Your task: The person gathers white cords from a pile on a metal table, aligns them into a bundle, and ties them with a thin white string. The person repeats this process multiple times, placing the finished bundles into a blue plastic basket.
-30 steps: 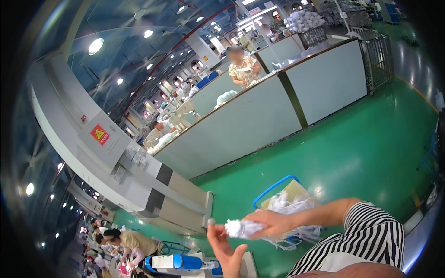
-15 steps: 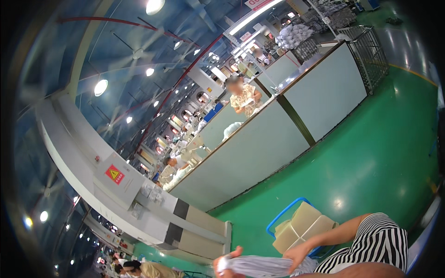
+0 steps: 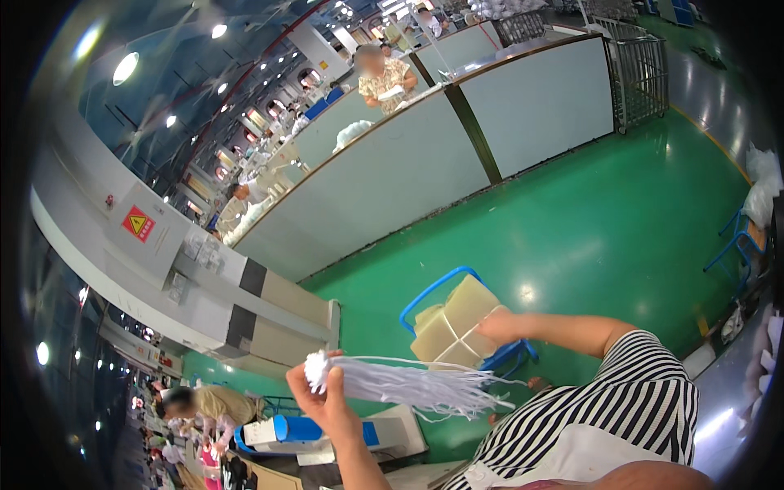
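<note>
The person wears a short-sleeved top [image 3: 629, 392] with narrow black and white stripes running across the shoulder and sleeve, the sleeve ending above the elbow so the forearm is bare. Below the striped part, toward the lower edge, a plain white panel of cloth [image 3: 572, 453] lies over the chest, maybe an apron or bib, though its cut is hard to make out. Both hands, the left hand [image 3: 327, 396] and right hand [image 3: 500, 325], are bare, with no gloves, rings or watch to be seen.
</note>
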`<state>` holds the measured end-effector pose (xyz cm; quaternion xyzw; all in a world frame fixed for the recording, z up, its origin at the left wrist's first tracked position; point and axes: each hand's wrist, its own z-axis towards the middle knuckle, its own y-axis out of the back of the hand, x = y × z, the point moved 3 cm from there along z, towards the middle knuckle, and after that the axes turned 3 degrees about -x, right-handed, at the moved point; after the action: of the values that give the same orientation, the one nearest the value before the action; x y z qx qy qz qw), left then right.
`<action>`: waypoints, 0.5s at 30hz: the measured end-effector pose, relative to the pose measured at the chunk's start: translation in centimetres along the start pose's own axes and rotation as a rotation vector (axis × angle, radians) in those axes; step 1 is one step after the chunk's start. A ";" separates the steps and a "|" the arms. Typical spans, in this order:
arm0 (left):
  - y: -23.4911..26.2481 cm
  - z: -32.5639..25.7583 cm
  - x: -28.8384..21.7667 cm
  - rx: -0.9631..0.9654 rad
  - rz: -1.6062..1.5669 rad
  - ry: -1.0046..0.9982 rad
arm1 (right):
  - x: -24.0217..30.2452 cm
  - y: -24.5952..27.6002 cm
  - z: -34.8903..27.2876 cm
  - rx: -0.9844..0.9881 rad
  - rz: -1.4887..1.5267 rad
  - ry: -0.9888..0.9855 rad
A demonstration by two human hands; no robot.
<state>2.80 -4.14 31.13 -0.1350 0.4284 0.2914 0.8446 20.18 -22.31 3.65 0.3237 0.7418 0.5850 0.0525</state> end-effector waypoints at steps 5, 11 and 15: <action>-2.7 -1.3 0.9 0.108 0.278 -0.115 | 12.4 13.9 -8.0 -0.996 0.828 0.626; -3.0 -1.9 -0.3 0.223 0.239 -0.126 | 16.0 14.8 -6.7 -0.734 1.308 0.696; -1.2 -2.5 2.6 0.407 -0.207 0.343 | 14.3 13.6 -4.5 -0.404 1.628 0.643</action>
<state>3.09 -5.36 27.54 -0.0532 0.5986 0.0845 0.7948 12.53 -16.88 21.60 0.5543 0.1445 0.6228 -0.5329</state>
